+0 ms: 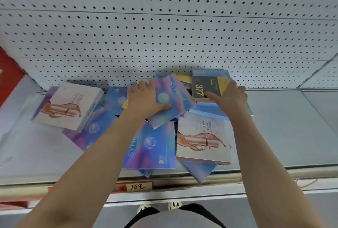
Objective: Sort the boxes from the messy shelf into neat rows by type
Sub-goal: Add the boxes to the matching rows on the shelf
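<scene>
The boxes lie in a messy pile on the shelf, in front of the pegboard wall. A MARUBI box sits at the far left, on top of other boxes. A SYHNX box is in the middle, tilted on the pile, under the left hand. Just right of it, at the back, is the 377 box, touched by the right hand. In front, another SYHNX box lies left of a second MARUBI box. A price tag is on the shelf's front edge.
</scene>
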Demonstrator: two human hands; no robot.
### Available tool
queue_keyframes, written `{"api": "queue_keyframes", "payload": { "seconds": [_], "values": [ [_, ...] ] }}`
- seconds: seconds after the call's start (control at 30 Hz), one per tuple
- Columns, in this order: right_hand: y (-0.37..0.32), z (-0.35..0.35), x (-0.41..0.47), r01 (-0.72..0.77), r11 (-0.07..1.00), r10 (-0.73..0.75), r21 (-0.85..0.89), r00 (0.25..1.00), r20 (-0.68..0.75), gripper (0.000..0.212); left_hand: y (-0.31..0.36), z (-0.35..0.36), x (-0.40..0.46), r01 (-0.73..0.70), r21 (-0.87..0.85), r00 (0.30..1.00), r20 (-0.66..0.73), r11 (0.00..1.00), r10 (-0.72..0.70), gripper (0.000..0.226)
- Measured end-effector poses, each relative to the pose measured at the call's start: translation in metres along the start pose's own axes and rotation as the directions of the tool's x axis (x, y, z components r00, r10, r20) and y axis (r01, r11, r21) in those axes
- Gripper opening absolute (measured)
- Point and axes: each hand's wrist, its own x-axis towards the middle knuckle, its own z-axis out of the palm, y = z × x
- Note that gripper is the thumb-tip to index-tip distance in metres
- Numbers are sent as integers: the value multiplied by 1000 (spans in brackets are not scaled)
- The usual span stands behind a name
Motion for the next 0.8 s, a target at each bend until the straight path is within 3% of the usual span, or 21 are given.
{"api": "queue_keyframes", "payload": {
  "seconds": [0.13, 0.27, 0.37, 0.43, 0.63, 0.8],
  "values": [
    [0, 3, -7, -13, 978, 19, 206, 999, -28, 79, -6, -5, 1, 0, -58, 998, -55, 998, -4, 86],
    [1, 7, -13, -14, 931, -5, 366, 999, 51, 41, -13, -11, -3, -6, -175, 997, -75, 985, -8, 81],
    [-2, 4, -18, -57, 845, 11, 532, 996, 90, 50, -16, -11, -8, -8, -326, 993, -111, 945, -30, 64],
    [-3, 3, -24, -42, 771, 7, 635, 998, 58, 55, -20, -11, -10, 26, -447, 991, -109, 894, -83, 48],
    [10, 0, -63, -67, 414, 124, 908, 992, 17, 16, -40, -2, -28, 69, -669, 977, -107, 740, -187, 25],
    [38, 8, -99, -79, 276, 228, 958, 974, 15, 27, -37, 10, -51, -10, -853, 977, -119, 522, -176, 19]
  ]
}}
